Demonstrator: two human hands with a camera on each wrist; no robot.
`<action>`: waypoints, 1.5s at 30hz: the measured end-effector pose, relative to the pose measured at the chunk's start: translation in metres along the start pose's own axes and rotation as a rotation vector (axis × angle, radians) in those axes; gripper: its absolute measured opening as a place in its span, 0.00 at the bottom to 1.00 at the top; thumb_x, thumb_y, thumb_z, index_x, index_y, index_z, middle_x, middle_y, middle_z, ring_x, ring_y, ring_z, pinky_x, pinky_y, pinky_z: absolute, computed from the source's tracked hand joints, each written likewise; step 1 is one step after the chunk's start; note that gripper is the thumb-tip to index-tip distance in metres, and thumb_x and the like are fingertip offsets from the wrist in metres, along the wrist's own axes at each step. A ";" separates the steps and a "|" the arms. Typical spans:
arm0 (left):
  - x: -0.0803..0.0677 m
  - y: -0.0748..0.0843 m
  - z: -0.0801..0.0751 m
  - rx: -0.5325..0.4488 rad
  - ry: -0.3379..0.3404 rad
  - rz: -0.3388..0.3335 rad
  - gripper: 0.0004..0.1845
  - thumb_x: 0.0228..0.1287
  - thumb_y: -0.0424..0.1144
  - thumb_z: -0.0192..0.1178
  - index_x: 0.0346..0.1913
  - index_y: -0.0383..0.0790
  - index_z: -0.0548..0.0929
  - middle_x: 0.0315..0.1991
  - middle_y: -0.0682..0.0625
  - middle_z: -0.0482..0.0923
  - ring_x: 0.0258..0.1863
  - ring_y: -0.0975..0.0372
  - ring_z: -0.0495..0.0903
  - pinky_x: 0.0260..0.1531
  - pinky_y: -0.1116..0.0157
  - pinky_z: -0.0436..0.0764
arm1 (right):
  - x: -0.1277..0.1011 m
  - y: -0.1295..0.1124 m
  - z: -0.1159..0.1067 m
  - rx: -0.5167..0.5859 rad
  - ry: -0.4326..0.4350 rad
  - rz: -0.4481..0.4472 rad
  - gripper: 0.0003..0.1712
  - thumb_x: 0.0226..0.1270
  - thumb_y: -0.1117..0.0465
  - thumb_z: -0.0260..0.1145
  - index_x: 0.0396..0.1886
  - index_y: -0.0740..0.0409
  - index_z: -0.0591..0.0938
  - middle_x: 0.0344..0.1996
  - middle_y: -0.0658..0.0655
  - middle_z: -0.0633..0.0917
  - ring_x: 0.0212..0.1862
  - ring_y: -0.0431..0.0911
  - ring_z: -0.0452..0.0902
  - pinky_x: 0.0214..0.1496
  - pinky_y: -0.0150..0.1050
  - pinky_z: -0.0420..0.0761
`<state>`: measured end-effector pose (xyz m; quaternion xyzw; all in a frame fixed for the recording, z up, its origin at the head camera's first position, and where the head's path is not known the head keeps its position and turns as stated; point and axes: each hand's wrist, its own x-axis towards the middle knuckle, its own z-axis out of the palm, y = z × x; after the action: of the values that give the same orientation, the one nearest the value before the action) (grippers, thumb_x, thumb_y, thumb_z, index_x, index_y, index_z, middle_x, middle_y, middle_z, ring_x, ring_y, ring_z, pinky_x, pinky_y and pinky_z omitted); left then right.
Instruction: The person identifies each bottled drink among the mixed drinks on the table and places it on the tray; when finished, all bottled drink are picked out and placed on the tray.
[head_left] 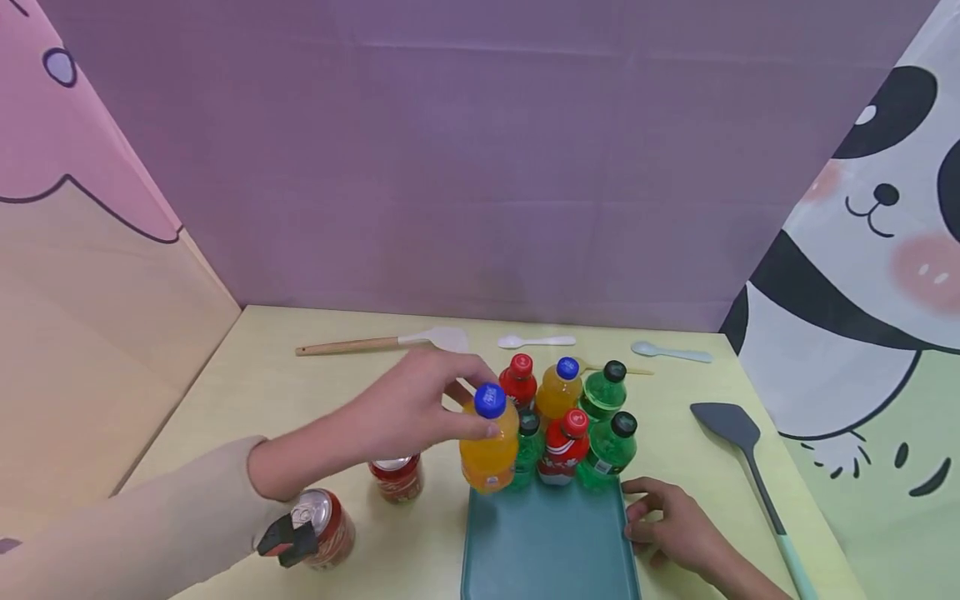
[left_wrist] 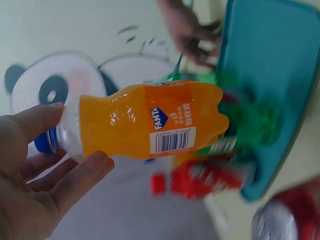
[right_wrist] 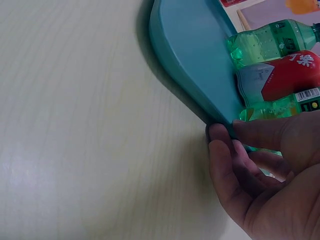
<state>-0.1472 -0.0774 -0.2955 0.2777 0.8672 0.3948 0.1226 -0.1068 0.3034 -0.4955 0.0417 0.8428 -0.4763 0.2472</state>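
My left hand grips the orange soda bottle by its neck, fingers and thumb curled just under the blue cap, and holds it at the near left corner of the teal tray, beside the other red, orange and green bottles packed at the tray's far end. My right hand pinches the tray's right rim, thumb on top and fingers curled beneath. Two red cans stand on the table left of the tray, and a grey spatula lies to the right.
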 end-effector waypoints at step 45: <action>0.010 -0.039 0.098 -0.158 -0.391 -0.036 0.27 0.66 0.46 0.71 0.67 0.52 0.79 0.62 0.63 0.79 0.58 0.68 0.78 0.56 0.69 0.81 | -0.008 -0.038 -0.033 -0.308 0.007 -0.179 0.26 0.65 0.61 0.72 0.62 0.65 0.79 0.38 0.54 0.87 0.33 0.47 0.87 0.31 0.40 0.84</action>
<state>-0.1281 -0.0322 -0.3894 0.3230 0.7982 0.3977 0.3170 -0.1244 0.3112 -0.4480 -0.0705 0.9070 -0.3614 0.2043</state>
